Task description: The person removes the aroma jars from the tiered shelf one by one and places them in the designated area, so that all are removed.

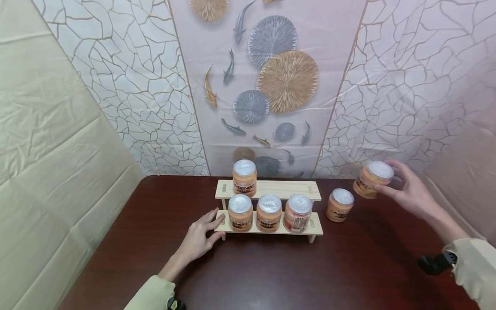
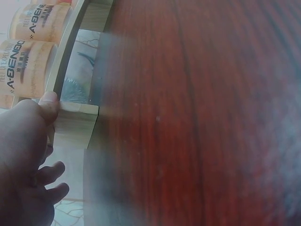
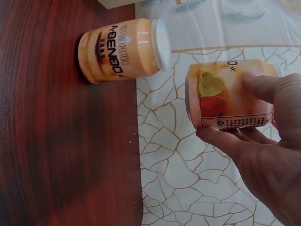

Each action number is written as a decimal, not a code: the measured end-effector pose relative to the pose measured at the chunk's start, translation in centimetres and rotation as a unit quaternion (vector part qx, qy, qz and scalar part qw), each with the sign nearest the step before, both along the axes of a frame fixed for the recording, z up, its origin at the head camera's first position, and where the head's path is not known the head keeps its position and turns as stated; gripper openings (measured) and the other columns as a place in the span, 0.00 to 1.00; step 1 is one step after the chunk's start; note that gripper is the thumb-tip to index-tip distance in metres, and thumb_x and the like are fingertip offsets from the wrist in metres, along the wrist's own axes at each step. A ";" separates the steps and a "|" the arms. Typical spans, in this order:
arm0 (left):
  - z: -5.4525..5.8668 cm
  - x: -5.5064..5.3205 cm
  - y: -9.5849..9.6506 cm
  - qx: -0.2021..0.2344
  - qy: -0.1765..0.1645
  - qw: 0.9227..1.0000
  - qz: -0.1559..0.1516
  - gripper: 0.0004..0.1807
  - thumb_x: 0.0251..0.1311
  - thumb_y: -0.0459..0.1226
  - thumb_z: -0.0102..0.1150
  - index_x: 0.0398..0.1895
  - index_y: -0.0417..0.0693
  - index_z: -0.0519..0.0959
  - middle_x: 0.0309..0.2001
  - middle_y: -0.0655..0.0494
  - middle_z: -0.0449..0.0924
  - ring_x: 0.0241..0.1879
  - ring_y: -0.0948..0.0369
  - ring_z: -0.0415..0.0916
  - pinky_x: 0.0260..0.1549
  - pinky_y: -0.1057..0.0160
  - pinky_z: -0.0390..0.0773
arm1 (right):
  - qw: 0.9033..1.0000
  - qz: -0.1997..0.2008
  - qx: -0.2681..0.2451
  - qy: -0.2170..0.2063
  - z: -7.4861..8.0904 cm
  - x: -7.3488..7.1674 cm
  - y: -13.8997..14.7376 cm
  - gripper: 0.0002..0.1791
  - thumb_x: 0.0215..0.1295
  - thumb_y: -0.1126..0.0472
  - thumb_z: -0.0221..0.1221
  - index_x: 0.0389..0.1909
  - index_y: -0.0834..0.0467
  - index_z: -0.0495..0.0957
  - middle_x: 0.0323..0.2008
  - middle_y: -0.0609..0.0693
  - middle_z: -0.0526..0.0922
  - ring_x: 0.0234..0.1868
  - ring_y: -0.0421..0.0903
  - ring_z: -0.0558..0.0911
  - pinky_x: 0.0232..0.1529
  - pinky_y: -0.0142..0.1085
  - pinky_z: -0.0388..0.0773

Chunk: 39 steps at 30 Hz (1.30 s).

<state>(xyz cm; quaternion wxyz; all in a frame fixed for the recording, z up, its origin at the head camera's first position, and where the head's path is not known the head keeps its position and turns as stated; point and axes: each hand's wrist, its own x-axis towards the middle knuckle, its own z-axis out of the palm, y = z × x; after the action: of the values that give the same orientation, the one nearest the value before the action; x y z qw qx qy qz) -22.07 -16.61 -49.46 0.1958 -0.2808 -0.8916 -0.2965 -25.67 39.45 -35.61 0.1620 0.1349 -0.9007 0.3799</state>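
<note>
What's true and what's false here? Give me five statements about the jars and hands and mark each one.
1. The right hand holds a jar. True.
2. The left hand holds a jar too. False: it grips the left end of the lower shelf.
3. Three jars stand on the lower shelf. True.
4. The upper shelf holds two jars. False: it holds just one jar.
5. One jar stands on the table to the right of the shelves. True.

**Jar aloft, rack upright**

The orange-labelled jar (image 1: 370, 178), clear-lidded, is held raised between two and three o'clock of the rack (image 1: 284, 189), its lid tipped toward one o'clock. Pale, wooden and two-tiered, the rack stands level, its lower step toward six.
</note>
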 end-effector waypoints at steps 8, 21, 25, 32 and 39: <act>0.4 -0.3 -0.4 -0.008 0.018 1.000 0.004 0.29 0.54 0.36 0.74 0.60 0.38 0.80 0.63 0.32 0.72 0.60 0.35 0.72 0.51 0.37 0.75 | 1.000 0.004 0.003 0.008 -1.0 -0.2 0.2 0.38 0.60 0.70 0.69 0.68 0.68 0.61 0.57 0.73 0.72 0.48 0.28 0.75 0.45 0.18 0.69; -0.5 0.5 -0.3 -0.006 0.002 1.000 -0.004 0.27 0.56 0.37 0.73 0.60 0.38 0.80 0.63 0.31 0.72 0.59 0.34 0.72 0.51 0.36 0.75 | 1.000 0.018 0.007 -0.001 -3.8 0.9 0.9 0.38 0.59 0.72 0.68 0.67 0.73 0.60 0.55 0.75 0.71 0.45 0.17 0.67 0.45 0.16 0.68; -0.5 0.3 -0.1 -0.007 0.004 1.000 0.000 0.27 0.57 0.37 0.72 0.61 0.39 0.80 0.64 0.32 0.71 0.60 0.35 0.71 0.52 0.36 0.75 | 1.000 0.024 -0.006 0.001 -4.2 0.8 1.0 0.37 0.59 0.74 0.68 0.67 0.73 0.60 0.54 0.76 0.71 0.45 0.16 0.68 0.42 0.16 0.70; -0.4 0.2 0.1 -0.008 0.020 1.000 0.002 0.28 0.55 0.37 0.74 0.60 0.38 0.80 0.63 0.32 0.72 0.59 0.34 0.73 0.50 0.35 0.75 | 1.000 0.024 0.000 0.013 -4.7 0.9 1.1 0.36 0.58 0.74 0.68 0.65 0.70 0.63 0.54 0.71 0.72 0.47 0.16 0.67 0.43 0.15 0.69; -0.2 0.1 0.0 -0.005 -0.003 1.000 0.003 0.27 0.58 0.39 0.72 0.61 0.41 0.80 0.64 0.33 0.71 0.60 0.35 0.71 0.52 0.36 0.74 | 0.999 0.029 -0.013 0.008 -5.4 0.7 1.0 0.35 0.58 0.75 0.67 0.64 0.72 0.62 0.54 0.72 0.71 0.47 0.17 0.67 0.40 0.17 0.72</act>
<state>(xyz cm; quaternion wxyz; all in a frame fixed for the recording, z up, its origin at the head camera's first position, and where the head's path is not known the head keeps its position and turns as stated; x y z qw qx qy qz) -21.99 -16.57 -49.69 0.1925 -0.2784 -0.8945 -0.2922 -24.94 40.49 -41.05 0.1597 0.1617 -0.8902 0.3949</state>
